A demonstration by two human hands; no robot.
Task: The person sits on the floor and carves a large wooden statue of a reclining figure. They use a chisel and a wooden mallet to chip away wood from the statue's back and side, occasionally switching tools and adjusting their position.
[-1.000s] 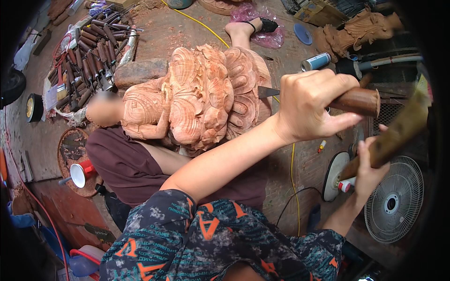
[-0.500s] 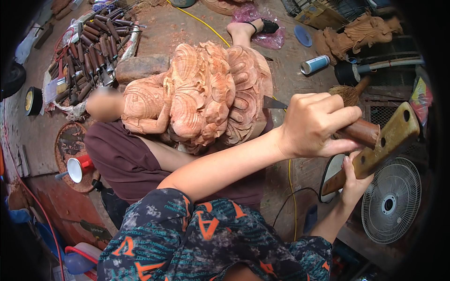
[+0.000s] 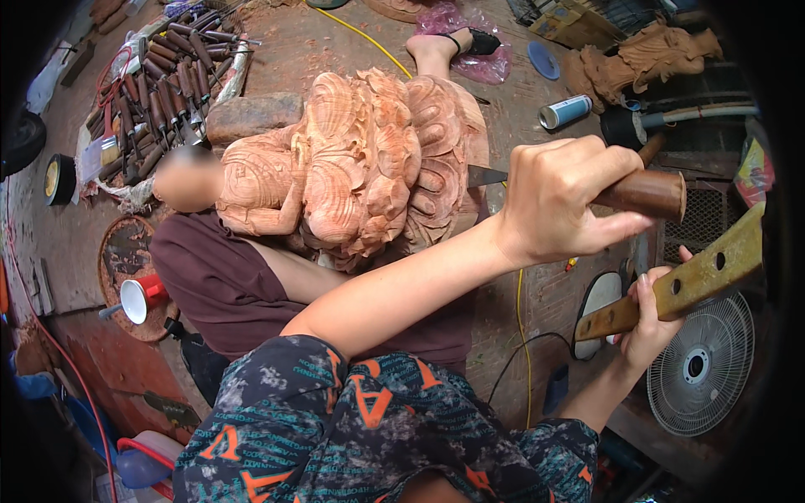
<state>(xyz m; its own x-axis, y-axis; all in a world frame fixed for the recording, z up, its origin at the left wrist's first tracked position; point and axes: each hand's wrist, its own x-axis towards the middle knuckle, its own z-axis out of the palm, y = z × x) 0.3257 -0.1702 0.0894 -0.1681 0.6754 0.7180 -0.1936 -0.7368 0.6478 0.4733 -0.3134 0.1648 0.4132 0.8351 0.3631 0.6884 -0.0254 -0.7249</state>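
Observation:
A carved wooden statue (image 3: 360, 168), a seated figure on a petalled base, lies on its back across the bench and my lap. My left hand (image 3: 562, 197) grips a chisel; its brown wooden handle (image 3: 646, 194) sticks out to the right past my fist. The chisel's blade (image 3: 486, 175) points left, its tip at the petalled base (image 3: 443, 159). Lower right, my right hand (image 3: 650, 323) is wrapped round a flat yellowish bar-shaped mallet (image 3: 700, 281) with several holes. The mallet is apart from the handle's end.
Many chisels (image 3: 168, 101) lie heaped at the upper left, near a wooden block (image 3: 254, 117). A red mug (image 3: 149, 298) stands at left. A fan (image 3: 696, 369) stands beyond my right hand. A spray can (image 3: 566, 111) and another carving (image 3: 646, 67) lie at upper right.
The mallet has moved away from the chisel handle's end, outward to the right, with my right hand. My left hand has shifted slightly upward, still holding the chisel at the base.

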